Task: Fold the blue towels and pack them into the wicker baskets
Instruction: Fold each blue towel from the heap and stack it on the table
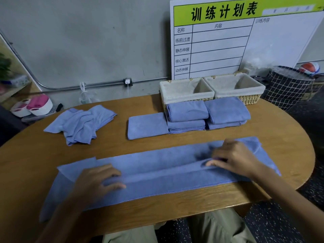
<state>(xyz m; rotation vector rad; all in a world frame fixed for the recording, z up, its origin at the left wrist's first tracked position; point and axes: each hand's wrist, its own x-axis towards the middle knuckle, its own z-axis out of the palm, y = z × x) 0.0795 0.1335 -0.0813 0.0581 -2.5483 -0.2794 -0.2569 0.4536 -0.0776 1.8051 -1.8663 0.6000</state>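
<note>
While the long towel [157,172] lies flat, left fingers [112,185] press it, right fingers [213,163] pinch its fold.

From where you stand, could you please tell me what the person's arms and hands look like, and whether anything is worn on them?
Both the left hand and the right hand are bare: no gloves, rings, watch or sleeves show, and the forearms are uncovered to the frame's edge. They look slightly motion-blurred.

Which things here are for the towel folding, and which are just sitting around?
For the job:
- long blue towel under both hands (left hand, right hand)
- crumpled blue towels
- folded blue towel stacks
- two cloth-lined wicker baskets

Just lying about:
- white chart board
- black grid-patterned bin
- white and pink tub
</note>
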